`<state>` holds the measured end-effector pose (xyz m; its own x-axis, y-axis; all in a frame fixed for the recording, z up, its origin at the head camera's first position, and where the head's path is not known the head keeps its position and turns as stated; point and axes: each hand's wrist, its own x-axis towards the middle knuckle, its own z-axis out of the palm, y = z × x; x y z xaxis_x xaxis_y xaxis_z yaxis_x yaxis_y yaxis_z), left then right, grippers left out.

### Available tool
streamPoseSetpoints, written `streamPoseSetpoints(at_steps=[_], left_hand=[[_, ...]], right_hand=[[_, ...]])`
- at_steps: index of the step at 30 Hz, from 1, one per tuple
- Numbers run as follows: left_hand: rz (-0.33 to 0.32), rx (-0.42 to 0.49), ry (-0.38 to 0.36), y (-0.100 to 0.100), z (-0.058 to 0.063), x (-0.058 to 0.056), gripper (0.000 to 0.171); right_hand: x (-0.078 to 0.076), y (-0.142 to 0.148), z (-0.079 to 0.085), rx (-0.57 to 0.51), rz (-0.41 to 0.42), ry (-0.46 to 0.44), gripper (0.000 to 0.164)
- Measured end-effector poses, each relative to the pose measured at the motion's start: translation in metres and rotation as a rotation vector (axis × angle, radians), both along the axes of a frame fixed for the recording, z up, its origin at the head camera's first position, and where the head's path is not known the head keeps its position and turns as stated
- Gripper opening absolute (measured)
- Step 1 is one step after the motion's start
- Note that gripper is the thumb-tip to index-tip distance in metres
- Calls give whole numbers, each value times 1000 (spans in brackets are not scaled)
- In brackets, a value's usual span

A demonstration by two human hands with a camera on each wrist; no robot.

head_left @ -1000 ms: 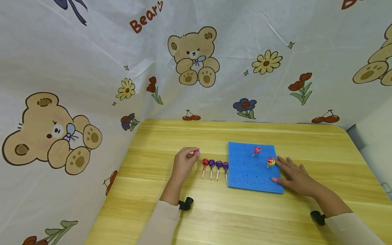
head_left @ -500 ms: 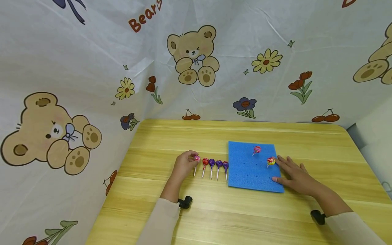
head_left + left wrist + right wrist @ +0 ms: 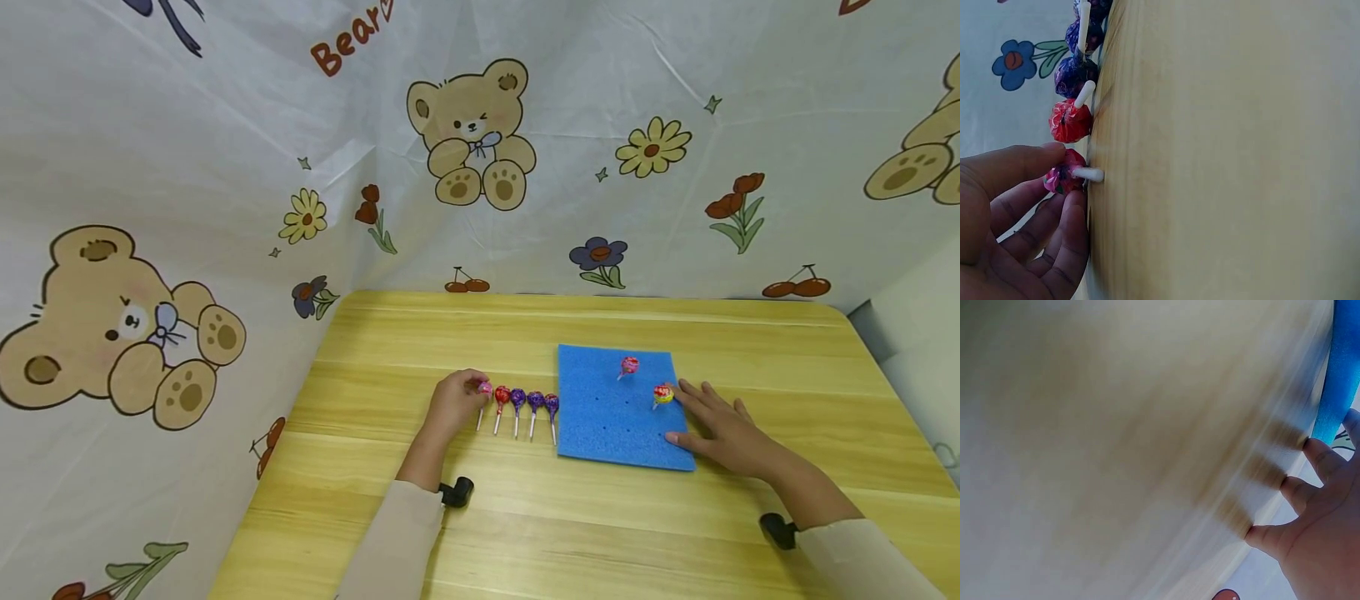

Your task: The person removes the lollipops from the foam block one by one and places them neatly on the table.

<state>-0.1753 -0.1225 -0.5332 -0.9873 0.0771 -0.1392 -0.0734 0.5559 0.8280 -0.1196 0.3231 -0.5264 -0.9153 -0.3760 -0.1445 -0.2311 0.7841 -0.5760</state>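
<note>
My left hand [image 3: 452, 406] pinches a pink-wrapped lollipop [image 3: 1063, 178] by its head between thumb and fingers, at the left end of a row of lollipops. Right beside it lies a red lollipop [image 3: 502, 395], followed by several purple ones [image 3: 535, 401] reaching to the blue foam board [image 3: 585, 442]. Their white sticks point toward the person. On the board's right edge rests my right hand [image 3: 723, 433], fingers spread, thumb and a fingertip on the foam. A pink-red lollipop [image 3: 629, 365] and a yellow-red lollipop [image 3: 663, 394] stand upright in the board.
Small holes dot the foam board. Everything lies on a wooden table [image 3: 600, 533], backed and flanked on the left by a white cloth [image 3: 555, 92] printed with bears and flowers. Each wrist carries a black camera mount [image 3: 457, 492].
My left hand has come down with the pink lollipop and moved slightly right, bringing it beside the red one. The right hand has stayed on the board's edge.
</note>
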Motion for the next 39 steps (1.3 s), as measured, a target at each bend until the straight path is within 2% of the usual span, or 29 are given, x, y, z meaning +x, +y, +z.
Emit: streamPoseSetpoints(at_steps=[9, 24, 39], left_hand=[[3, -20, 3, 2, 0, 0, 32], [0, 16, -5, -4, 11, 4, 36], [51, 138, 111, -7, 25, 3, 32]], right_hand=[[-1, 1, 0, 2, 1, 3, 82], [-2, 0, 0, 3, 0, 2, 83], [-1, 0, -3, 15, -2, 5, 83]])
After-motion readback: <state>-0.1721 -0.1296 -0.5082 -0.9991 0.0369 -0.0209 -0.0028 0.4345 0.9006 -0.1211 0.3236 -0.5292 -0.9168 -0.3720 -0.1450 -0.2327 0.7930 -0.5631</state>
